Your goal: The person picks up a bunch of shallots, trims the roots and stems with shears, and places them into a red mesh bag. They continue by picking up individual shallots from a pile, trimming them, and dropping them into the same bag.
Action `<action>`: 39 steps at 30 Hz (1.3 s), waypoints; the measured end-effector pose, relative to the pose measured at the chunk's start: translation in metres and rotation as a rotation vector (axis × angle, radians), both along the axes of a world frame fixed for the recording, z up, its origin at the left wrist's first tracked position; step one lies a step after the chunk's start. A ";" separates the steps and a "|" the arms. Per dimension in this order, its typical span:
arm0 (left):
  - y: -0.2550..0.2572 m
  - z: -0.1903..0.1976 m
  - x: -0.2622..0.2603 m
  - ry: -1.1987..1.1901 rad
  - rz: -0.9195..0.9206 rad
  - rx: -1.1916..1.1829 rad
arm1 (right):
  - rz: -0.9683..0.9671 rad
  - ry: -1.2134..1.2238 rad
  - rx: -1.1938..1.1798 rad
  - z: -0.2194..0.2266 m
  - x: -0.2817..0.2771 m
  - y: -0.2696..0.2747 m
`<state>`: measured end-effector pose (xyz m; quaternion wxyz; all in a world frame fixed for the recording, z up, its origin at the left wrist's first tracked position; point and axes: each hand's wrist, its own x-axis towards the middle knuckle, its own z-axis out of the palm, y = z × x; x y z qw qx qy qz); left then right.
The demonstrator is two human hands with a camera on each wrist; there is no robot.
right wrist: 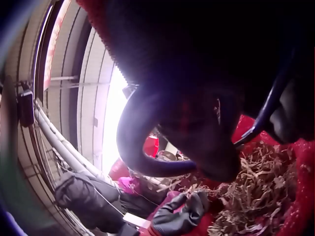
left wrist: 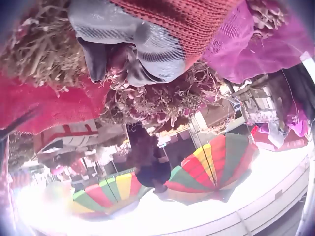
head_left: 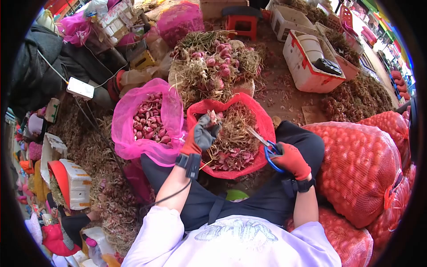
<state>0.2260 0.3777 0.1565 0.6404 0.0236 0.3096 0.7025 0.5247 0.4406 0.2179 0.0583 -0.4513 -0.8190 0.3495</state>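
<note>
My left hand (head_left: pixel 203 133), in a grey-coated red glove, pinches a shallot (head_left: pixel 213 117) over the near bag. In the left wrist view, grey fingertips curl round the shallot (left wrist: pixel 117 61), hiding most of it. Blue-handled scissors (head_left: pixel 271 155) are in my right hand (head_left: pixel 292 161), its gloved fingers through the handle loops. Their blades, slightly apart, point toward the left hand over the red mesh bag (head_left: pixel 266 119), which holds dry stems and skins (head_left: pixel 238 127). Left of it, a pink mesh bag (head_left: pixel 122 118) contains trimmed shallots (head_left: pixel 149 120).
A heap of untrimmed shallots (head_left: pixel 218 64) lies just beyond the red bag. Full red mesh sacks (head_left: pixel 351 164) crowd the right side. White foam boxes (head_left: pixel 307 75) stand at the back right. A white power strip (head_left: pixel 80 88) with cables hangs at the left, above dry stem litter (head_left: pixel 115 209).
</note>
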 end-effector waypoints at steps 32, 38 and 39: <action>-0.039 0.005 0.069 0.522 -0.220 -0.195 | -0.181 0.793 -0.686 -0.098 -0.079 0.005; -0.039 -0.029 0.063 0.566 -0.282 -0.062 | -0.132 0.810 -0.630 -0.103 -0.082 -0.002; -0.039 -0.030 0.063 0.600 -0.298 -0.086 | -0.120 0.778 -0.648 -0.105 -0.081 -0.001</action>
